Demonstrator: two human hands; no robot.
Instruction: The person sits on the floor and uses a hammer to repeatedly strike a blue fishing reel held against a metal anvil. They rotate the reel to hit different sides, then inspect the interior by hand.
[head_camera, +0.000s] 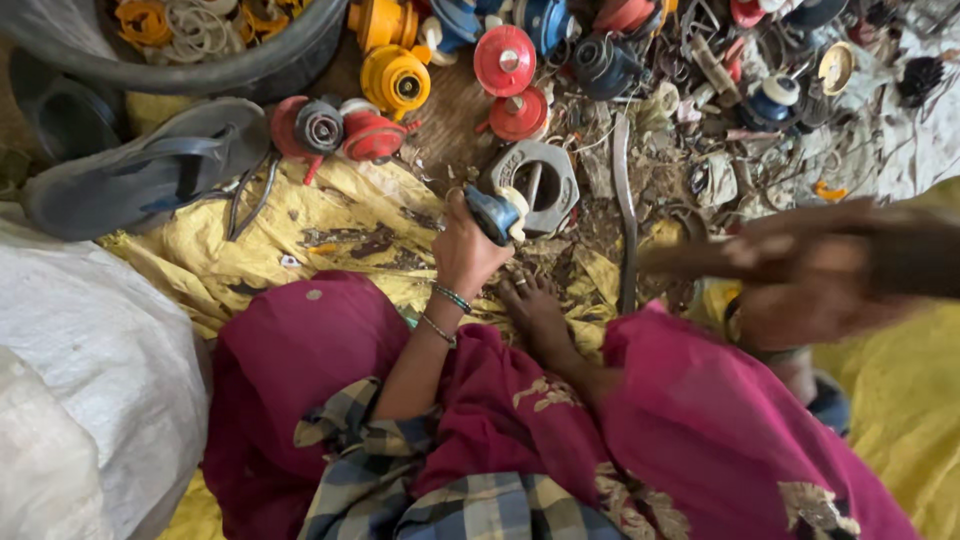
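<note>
In the head view, the person sits on the ground in a magenta garment with a checked blue and cream cloth (430, 480) over the lap, one bare foot (535, 305) stretched forward onto a stained yellow plastic sheet (330, 225). The left hand (468, 250), with thin bangles on the wrist, is clamped around a small blue plastic part with a cream end (497, 213), and it holds this part just above the sheet, right in front of the foot. Just behind the part lies a grey metal ring-shaped casting (545, 175), touching or almost touching it. The right hand (800, 275) is at the right side, well apart from the left one, and it is strongly blurred; I cannot tell if its fingers are together or apart, or if they hold something. Beyond the hands a heap of red, orange and blue round plastic parts (450, 70) lies mixed with wire and scrap. A grey rubber sandal (140, 175) rests at the left, near a black rubber tyre (200, 60), and a white woven sack (90, 380) fills the lower left corner.
</note>
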